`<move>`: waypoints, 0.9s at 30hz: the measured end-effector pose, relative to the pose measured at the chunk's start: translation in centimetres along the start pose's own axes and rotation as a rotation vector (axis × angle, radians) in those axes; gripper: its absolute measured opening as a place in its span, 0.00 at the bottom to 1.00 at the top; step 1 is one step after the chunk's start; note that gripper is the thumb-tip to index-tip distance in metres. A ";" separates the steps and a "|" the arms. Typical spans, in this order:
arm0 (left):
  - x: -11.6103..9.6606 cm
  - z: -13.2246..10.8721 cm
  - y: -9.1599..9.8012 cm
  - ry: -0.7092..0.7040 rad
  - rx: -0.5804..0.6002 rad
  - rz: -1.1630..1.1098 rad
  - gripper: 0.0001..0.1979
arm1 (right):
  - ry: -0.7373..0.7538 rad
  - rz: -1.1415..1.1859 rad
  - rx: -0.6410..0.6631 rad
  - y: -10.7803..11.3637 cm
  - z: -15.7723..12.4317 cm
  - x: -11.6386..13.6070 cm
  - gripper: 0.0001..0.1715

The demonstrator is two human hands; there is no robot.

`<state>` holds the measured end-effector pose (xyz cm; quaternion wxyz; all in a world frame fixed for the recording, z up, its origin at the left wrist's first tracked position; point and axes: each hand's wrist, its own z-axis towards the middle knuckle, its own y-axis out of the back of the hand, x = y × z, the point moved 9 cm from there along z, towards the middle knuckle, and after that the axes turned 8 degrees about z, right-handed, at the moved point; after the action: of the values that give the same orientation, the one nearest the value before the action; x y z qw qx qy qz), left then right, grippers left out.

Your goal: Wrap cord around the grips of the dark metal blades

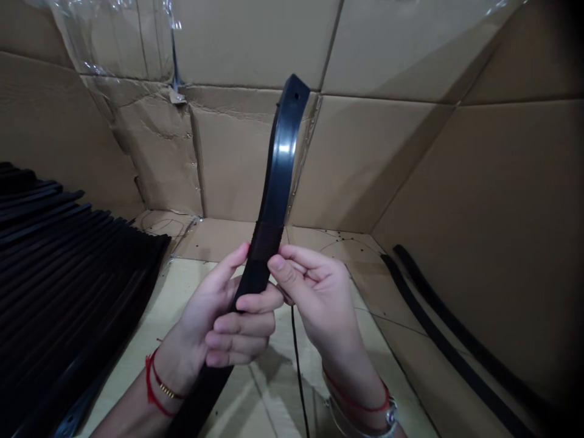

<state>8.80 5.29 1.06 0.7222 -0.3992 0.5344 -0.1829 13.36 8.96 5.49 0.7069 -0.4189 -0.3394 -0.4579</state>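
My left hand [212,319] curls closed around the black moulded strip [278,170], and my right hand [319,298] pinches it with thumb and fingers just below its dark wrapped band [264,241], so the curved, holed end stands free above my grip, over the middle of the cardboard base [210,240]. The stacked strips [59,286] lie along the base's left edge and two loose strips [444,340] along its right, leaving room between them for my hands.

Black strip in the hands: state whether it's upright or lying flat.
Upright, leaning slightly: the black strip rises from between the left hand and right hand, its top end above them.
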 end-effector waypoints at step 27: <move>-1.0 -0.3 3.8 -0.151 -0.426 0.576 0.34 | -0.163 0.154 -0.003 1.1 0.5 -2.0 0.14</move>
<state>7.56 8.24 -1.30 0.6821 -0.3864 0.5961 0.1733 13.65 10.34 3.67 0.7096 -0.4805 -0.3618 -0.3670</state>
